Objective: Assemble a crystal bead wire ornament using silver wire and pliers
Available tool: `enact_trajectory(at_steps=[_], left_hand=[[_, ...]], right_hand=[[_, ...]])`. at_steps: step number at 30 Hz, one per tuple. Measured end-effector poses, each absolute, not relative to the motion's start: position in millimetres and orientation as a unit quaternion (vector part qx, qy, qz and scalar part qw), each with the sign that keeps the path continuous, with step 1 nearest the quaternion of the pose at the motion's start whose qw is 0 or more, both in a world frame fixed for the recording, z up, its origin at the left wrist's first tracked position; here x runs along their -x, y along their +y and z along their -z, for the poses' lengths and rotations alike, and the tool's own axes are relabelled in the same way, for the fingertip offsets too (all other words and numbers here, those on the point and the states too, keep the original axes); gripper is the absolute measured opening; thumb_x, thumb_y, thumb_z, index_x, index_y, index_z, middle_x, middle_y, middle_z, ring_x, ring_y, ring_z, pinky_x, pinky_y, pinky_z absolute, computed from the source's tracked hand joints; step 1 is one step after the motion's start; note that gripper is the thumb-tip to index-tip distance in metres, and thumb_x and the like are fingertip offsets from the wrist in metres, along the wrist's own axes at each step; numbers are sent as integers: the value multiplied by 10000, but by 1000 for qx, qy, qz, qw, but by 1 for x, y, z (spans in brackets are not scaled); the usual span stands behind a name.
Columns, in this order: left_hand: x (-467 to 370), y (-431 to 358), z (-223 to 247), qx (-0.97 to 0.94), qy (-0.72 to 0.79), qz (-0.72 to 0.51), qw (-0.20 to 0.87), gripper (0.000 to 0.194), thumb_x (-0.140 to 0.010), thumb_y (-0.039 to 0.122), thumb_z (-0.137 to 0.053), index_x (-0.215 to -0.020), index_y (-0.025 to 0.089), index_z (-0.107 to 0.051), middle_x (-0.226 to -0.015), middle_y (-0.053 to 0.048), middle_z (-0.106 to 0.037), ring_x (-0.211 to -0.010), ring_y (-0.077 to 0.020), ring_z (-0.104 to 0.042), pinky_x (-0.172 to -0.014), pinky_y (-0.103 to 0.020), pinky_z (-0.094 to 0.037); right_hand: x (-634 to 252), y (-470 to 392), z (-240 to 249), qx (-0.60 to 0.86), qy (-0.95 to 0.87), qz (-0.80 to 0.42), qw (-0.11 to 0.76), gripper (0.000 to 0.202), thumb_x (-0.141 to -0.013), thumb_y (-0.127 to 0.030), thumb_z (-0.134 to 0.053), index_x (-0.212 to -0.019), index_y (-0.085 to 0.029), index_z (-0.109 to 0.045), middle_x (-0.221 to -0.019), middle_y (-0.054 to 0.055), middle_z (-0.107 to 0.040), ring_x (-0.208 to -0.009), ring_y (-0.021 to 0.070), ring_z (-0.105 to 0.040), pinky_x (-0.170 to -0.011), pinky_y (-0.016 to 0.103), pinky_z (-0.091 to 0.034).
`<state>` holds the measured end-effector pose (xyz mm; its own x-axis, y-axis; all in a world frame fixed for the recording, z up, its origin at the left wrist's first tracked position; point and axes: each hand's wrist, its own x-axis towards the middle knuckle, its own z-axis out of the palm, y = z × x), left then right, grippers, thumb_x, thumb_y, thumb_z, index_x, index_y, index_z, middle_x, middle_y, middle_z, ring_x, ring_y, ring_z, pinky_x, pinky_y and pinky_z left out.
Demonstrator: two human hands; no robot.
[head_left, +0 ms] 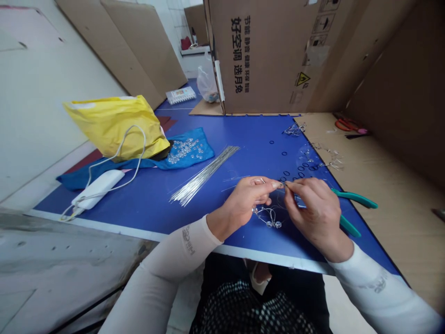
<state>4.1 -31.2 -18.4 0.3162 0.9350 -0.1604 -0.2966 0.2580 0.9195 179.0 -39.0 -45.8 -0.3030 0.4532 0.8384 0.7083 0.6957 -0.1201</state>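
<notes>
My left hand (248,197) is closed in a pinch on a thin beaded wire (269,223), whose clear round beads and loops hang below its fingers, close to the blue tabletop. Tip to tip with it, my right hand (314,208) pinches a tiny part of the same wire; the fingers mostly cover that spot. Partly under my right hand lie pliers with teal handles (359,198). Several small black rings (301,170) are scattered just beyond my fingers. A bundle of straight silvery wires (205,176) rests left of my left hand.
Clear loose beads (186,150) lie on a blue bag (206,147) beside a yellow bag (118,125). A white power bank (99,190) with a cable is at the left. Wire-and-bead pieces (328,157) and red-handled scissors (347,124) sit right. A large carton (271,60) stands behind.
</notes>
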Motion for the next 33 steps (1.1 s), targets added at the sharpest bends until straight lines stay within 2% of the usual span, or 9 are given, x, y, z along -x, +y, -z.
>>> enact_trajectory(at_steps=[11, 20, 26, 33], left_hand=[[-4, -30, 18, -420, 420, -464, 658, 250, -743, 380, -795, -770, 148, -703, -545, 86, -405, -533, -55, -348, -588, -266, -321], [-6, -31, 16, -423, 434, -459, 649, 226, -748, 348, -785, -754, 145, -685, -561, 80, -428, -528, -55, -364, -582, -269, -316], [-6, -31, 15, -430, 440, -454, 644, 204, -765, 329, -761, -742, 148, -671, -580, 71, -454, -533, -56, -394, -572, -260, -323], [-8, -34, 13, -489, 466, -464, 573, 145, -791, 298, -719, -798, 153, -718, -633, 27, -557, -601, -85, -471, -581, -253, -344]], right_hand=[[-176, -40, 39, 392, -754, -55, 524, 130, -903, -114, -618, -912, -234, -667, -825, 17, -709, -735, 161, -659, -678, 319, -520], [-173, -40, 39, 434, -731, -73, 521, 103, -888, -144, -644, -907, -240, -679, -787, -12, -708, -689, 145, -648, -650, 296, -505], [-173, -40, 42, 415, -734, -76, 533, 104, -880, -140, -657, -901, -241, -674, -833, -1, -718, -747, 154, -662, -702, 311, -520], [-174, -39, 37, 424, -717, -132, 537, 105, -857, -136, -661, -842, -239, -673, -781, -7, -695, -700, 148, -635, -663, 307, -512]])
